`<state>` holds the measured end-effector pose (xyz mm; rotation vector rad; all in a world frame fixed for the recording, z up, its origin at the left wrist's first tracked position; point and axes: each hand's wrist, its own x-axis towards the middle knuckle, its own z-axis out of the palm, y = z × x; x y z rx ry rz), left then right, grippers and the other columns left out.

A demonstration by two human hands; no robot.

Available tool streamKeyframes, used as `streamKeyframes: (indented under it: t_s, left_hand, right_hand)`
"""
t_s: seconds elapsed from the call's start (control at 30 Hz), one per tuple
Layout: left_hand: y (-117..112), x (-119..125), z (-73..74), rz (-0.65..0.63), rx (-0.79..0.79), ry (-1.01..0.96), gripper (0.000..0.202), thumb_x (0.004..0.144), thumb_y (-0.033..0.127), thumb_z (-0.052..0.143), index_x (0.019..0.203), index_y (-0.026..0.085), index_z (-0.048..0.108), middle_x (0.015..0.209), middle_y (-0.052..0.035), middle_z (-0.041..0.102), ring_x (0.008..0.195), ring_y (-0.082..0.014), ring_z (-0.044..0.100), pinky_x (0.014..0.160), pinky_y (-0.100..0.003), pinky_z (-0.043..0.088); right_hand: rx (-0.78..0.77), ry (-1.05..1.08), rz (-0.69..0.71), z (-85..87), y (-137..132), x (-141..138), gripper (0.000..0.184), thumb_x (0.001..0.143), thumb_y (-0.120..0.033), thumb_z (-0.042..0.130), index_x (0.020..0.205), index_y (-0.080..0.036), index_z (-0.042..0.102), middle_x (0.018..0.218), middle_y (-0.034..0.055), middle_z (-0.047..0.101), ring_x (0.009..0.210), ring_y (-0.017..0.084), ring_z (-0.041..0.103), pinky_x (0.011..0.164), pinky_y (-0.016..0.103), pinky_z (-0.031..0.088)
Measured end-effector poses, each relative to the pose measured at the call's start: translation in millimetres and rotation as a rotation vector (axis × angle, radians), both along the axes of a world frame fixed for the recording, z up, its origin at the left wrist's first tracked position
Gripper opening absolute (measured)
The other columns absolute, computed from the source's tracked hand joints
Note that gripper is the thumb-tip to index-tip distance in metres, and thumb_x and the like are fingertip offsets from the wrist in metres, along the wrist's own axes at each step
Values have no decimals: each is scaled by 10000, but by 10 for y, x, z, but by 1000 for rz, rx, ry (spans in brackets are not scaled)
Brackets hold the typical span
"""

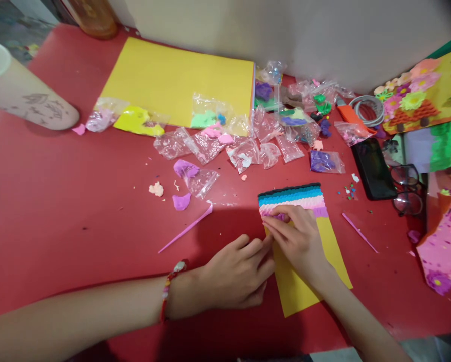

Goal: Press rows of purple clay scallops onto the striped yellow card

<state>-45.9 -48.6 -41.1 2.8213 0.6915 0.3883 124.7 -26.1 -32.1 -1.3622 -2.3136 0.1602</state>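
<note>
A yellow card (308, 281) lies on the red table, its top covered with bands of modelling clay (289, 196) in black, teal, blue, white and pink, with purple below. My right hand (300, 241) rests over the card, thumb and forefinger pinched at the left end of the purple clay (321, 212). Close beside the card's left edge is my left hand (236, 271), wearing a beaded bracelet; its fingers are curled and reach the edge, and whatever they hold is hidden. Pink modelling tools lie either side: one tool (187, 229) left, another tool (359, 232) right.
Several clay bags (244, 153) spread across the back before a yellow sheet (180, 65). Loose purple clay (181, 202) lies left of the card. A phone (374, 168), glasses (407, 188) and decorated cards (446, 241) stand right. A tall cup (32, 95) is at far left.
</note>
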Motion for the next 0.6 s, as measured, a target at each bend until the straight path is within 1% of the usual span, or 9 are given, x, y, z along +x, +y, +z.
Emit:
streamKeyframes:
  t_s: [0.1,0.2,0.33,0.4,0.5,0.6]
  left_hand:
    - [-1,-1,-4,-4,-3,3,205,798,326,466,864,148,543,1090,-162,616,793,-212,479,659,-321,333]
    - [3,-4,3,-12,-10,15,211,797,324,465,883,145,539,1139,-169,597,795,-209,481,666,-321,335]
    - [6,-8,13,-23,-12,25,248,794,331,469,927,131,533,1248,-188,530,800,-207,481,679,-326,339]
    - [4,-7,8,-21,-14,15,253,794,331,473,937,131,531,1221,-181,547,803,-208,478,685,-328,338]
    - [-4,-1,-6,-8,-8,-1,226,792,322,478,910,138,536,1118,-155,600,783,-205,474,668,-324,329]
    - [-10,5,-13,1,-1,-1,203,790,319,481,879,146,538,1066,-142,619,768,-203,472,653,-321,321]
  right_hand:
    - [39,-50,21,14,3,7,138,836,-128,554,869,-206,662,849,30,652,720,149,525,657,312,343]
    - [47,-76,44,46,-9,38,167,830,-127,551,931,-206,657,862,35,659,700,146,523,637,311,337]
    - [57,7,42,100,-63,112,235,815,-74,512,999,-172,622,886,52,681,769,161,554,665,314,373]
    - [57,42,88,112,-98,146,260,801,-43,486,1003,-157,604,903,50,700,837,179,559,700,324,387]
    - [66,20,167,96,-139,170,273,782,-33,473,997,-152,592,956,35,716,891,197,551,726,341,379]
    - [90,-14,175,48,-152,165,273,778,-49,483,1002,-162,590,989,19,716,914,201,552,732,343,369]
